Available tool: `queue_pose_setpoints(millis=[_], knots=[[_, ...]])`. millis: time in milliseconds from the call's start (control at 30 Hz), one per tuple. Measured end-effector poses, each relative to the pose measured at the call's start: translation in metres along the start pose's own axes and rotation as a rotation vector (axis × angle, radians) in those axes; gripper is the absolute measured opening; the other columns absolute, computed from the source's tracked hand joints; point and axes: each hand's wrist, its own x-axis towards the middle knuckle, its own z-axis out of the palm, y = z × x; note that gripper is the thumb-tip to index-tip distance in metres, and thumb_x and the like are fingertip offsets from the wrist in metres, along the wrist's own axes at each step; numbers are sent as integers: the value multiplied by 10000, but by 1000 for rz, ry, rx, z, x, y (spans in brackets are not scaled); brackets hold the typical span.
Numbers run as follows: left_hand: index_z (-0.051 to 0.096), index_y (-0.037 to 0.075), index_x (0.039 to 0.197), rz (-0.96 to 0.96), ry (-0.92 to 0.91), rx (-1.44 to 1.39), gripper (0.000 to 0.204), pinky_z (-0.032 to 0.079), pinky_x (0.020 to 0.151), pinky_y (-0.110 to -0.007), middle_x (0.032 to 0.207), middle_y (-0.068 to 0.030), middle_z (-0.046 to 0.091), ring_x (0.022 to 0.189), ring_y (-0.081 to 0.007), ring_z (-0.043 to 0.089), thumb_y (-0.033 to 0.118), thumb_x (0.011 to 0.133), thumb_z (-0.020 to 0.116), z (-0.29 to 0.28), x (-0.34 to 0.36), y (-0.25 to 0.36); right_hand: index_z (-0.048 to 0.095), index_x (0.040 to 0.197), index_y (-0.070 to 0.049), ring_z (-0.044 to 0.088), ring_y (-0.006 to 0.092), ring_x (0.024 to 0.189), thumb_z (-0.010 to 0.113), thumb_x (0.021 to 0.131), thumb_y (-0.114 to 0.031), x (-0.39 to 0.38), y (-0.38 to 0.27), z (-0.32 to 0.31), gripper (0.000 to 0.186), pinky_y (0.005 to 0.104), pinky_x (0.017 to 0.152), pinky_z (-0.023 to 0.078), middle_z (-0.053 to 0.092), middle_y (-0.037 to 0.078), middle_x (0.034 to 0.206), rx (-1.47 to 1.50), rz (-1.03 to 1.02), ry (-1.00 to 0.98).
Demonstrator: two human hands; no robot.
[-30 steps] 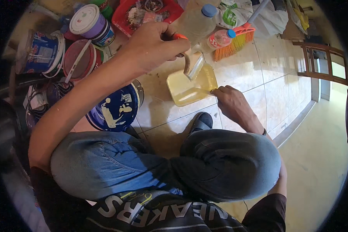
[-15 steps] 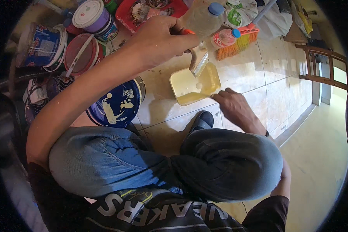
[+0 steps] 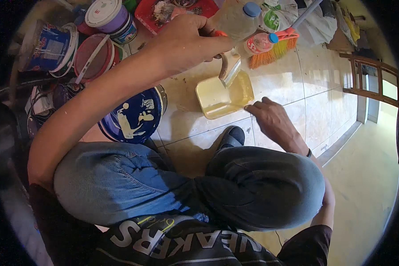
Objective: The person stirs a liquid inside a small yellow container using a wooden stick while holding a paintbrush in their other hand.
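Observation:
In my left hand (image 3: 195,40), closed and raised above the floor, is a paintbrush (image 3: 231,73) with an orange part showing at the fingers. Its broad end points down over a pale yellow rectangular plastic tub (image 3: 203,95). A shallow layer of yellowish liquid seems to lie in the tub. My right hand (image 3: 272,122) pinches the tub's near right corner between thumb and fingers. Beyond the brush stand a large clear bottle (image 3: 236,22) with a blue cap and a smaller bottle (image 3: 260,44) with a red label.
A blue paint-stained bucket lid (image 3: 131,117) is left of the tub, near my knee. Several paint pails (image 3: 105,15) crowd the far left. A red dustpan (image 3: 148,22) and an orange broom (image 3: 275,53) lie behind. At right is a wooden frame (image 3: 368,91).
The tub has tipped slightly, and its liquid no longer pools along the near side. My right hand has shifted a little to the right; the left hand with the paintbrush barely moved.

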Motion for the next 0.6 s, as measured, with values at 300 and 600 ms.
queue_pose_setpoints(millis=[300,600], knots=[[712,-29,1092,-103,-111,43,340,625,879,-265,1015,-91,729,915,-125,743,286,975,764,-4,-2,13,686,1062,-87,666,291,914,637,886,-37,0,32,6,189,441,756,560,681,79,810,-173,-22,3],[755,-31,902,2,-10,-15,460,512,684,-312,788,-108,727,726,-148,683,424,842,784,-1,-2,4,663,1105,-85,651,257,962,653,898,-103,36,33,-3,209,408,775,544,668,71,890,-366,-127,152]])
